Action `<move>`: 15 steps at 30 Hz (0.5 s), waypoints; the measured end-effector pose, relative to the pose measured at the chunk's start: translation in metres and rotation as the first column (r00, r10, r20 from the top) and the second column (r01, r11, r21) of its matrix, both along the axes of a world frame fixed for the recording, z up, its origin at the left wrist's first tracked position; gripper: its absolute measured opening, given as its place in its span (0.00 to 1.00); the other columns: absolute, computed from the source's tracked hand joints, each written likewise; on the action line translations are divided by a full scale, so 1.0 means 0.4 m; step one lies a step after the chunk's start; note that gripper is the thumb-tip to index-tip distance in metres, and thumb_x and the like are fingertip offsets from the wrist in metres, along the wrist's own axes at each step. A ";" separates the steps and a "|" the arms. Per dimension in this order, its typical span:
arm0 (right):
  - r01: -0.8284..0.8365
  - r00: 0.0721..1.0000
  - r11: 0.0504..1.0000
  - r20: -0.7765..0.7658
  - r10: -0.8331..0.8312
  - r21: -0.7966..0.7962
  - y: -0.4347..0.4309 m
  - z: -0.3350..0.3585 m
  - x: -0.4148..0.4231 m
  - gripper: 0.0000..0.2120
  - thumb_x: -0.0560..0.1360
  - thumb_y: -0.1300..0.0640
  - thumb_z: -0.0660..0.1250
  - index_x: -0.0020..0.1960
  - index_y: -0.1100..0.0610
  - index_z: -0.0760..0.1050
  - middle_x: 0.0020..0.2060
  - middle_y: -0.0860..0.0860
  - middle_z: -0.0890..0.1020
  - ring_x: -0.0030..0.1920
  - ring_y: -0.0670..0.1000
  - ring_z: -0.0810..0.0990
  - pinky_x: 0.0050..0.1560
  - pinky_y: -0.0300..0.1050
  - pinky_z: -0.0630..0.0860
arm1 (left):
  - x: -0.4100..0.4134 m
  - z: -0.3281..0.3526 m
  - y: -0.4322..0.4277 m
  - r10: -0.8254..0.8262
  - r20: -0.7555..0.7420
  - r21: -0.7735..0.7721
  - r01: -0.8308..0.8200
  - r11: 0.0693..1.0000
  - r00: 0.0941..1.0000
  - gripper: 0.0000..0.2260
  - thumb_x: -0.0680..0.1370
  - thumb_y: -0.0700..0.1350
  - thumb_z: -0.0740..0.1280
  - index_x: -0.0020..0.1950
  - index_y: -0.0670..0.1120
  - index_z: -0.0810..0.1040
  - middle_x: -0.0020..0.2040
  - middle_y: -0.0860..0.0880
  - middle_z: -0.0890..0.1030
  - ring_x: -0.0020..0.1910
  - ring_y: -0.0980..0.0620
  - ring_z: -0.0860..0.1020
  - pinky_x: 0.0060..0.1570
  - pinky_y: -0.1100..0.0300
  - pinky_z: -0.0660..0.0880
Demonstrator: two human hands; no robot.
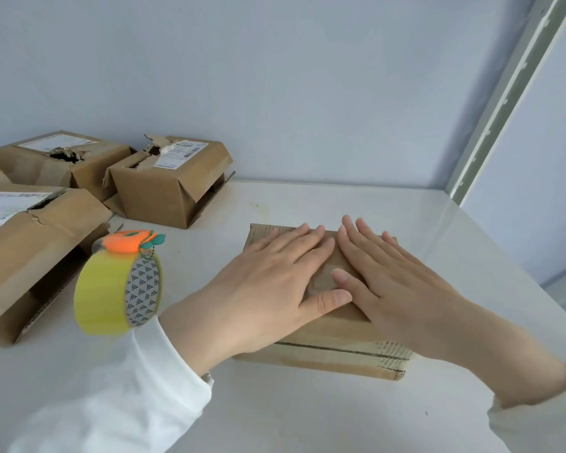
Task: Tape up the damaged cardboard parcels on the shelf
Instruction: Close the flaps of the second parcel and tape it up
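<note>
In the middle of the frame, the left hand (268, 289) and the right hand (392, 282) lay flat, side by side, on top of a flat brown parcel (324, 358). The parcel sat on a white shelf (307, 413). A yellow tape roll (102, 295) with an orange charm (128, 245) hung at the left wrist. On the left stood three torn boxes (164, 188), each with a ripped top.

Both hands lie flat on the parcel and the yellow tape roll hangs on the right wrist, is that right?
Not quite. The head view shows the yellow tape roll at the left wrist, not the right. The left hand and right hand do both lie flat on the parcel.
</note>
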State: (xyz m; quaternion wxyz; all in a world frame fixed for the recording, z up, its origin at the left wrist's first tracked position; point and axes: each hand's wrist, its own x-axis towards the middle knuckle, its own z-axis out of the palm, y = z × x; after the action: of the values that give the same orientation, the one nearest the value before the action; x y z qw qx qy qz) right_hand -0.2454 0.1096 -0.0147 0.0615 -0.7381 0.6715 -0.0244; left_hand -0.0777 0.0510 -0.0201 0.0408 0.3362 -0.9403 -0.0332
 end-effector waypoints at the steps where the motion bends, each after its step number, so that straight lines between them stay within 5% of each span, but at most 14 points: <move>1: -0.004 1.000 1.000 -0.014 0.004 -0.019 -0.001 -0.004 -0.001 0.34 0.73 0.35 0.31 0.75 0.50 0.32 0.73 0.42 0.31 0.71 0.38 0.29 0.69 0.36 0.29 | 0.000 -0.003 0.000 -0.001 -0.009 -0.001 0.001 1.000 1.000 0.42 0.66 0.70 0.30 0.77 0.54 0.41 0.77 0.59 0.39 0.73 0.64 0.35 0.73 0.63 0.37; 4: 0.002 1.000 0.998 0.014 -0.002 -0.056 -0.008 -0.012 0.001 0.40 0.68 0.31 0.28 0.75 0.50 0.33 0.73 0.42 0.32 0.71 0.38 0.29 0.69 0.35 0.29 | -0.001 -0.014 -0.006 0.005 -0.022 0.001 -0.005 1.000 1.000 0.42 0.65 0.71 0.31 0.77 0.55 0.40 0.77 0.59 0.39 0.73 0.65 0.34 0.73 0.63 0.37; 6: 0.023 0.964 0.999 0.264 -0.011 -0.042 0.003 0.002 0.001 0.40 0.69 0.29 0.37 0.75 0.48 0.36 0.73 0.39 0.34 0.70 0.35 0.29 0.70 0.33 0.32 | 0.006 -0.005 -0.006 -0.015 -0.068 0.010 0.016 1.000 0.998 0.41 0.67 0.74 0.33 0.76 0.56 0.39 0.77 0.59 0.40 0.73 0.66 0.35 0.72 0.64 0.36; 8: 0.109 0.785 0.989 0.620 -0.021 -0.104 0.033 0.013 -0.014 0.41 0.67 0.29 0.48 0.74 0.41 0.39 0.71 0.32 0.36 0.68 0.30 0.31 0.69 0.29 0.37 | 0.034 0.004 0.000 -0.044 -0.273 0.067 0.064 0.996 0.961 0.37 0.68 0.75 0.37 0.74 0.61 0.40 0.77 0.60 0.42 0.73 0.68 0.36 0.72 0.66 0.35; 11: 0.190 0.562 0.979 0.825 -0.053 -0.066 0.092 -0.014 -0.063 0.47 0.59 0.25 0.63 0.69 0.30 0.39 0.67 0.21 0.40 0.70 0.28 0.40 0.71 0.32 0.46 | 0.112 -0.008 0.006 0.163 -0.612 0.344 0.075 0.936 0.774 0.40 0.65 0.79 0.53 0.72 0.68 0.42 0.75 0.69 0.43 0.72 0.72 0.41 0.71 0.72 0.45; 13: 0.137 0.543 0.989 0.832 -0.115 0.047 0.119 -0.057 -0.081 0.55 0.50 0.23 0.68 0.66 0.26 0.36 0.67 0.20 0.43 0.73 0.32 0.47 0.74 0.42 0.52 | 0.148 -0.025 0.011 0.298 -0.527 0.515 0.020 0.857 0.796 0.49 0.59 0.80 0.60 0.70 0.70 0.34 0.70 0.76 0.42 0.68 0.79 0.46 0.67 0.75 0.50; 15: 0.099 0.531 0.991 0.837 -0.133 0.094 0.123 -0.095 -0.078 0.56 0.55 0.31 0.73 0.68 0.28 0.35 0.67 0.20 0.52 0.71 0.33 0.58 0.69 0.38 0.63 | 0.151 -0.054 0.009 0.332 -0.378 0.608 -0.038 0.793 0.864 0.52 0.59 0.73 0.65 0.70 0.66 0.31 0.64 0.79 0.49 0.56 0.89 0.53 0.56 0.83 0.55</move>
State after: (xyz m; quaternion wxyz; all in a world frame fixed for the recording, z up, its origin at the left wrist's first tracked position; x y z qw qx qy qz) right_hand -0.2766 0.1588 -0.0525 0.3870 -0.5884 0.6073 -0.3677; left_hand -0.0172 0.0548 -0.0418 0.1638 0.4074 -0.8073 -0.3944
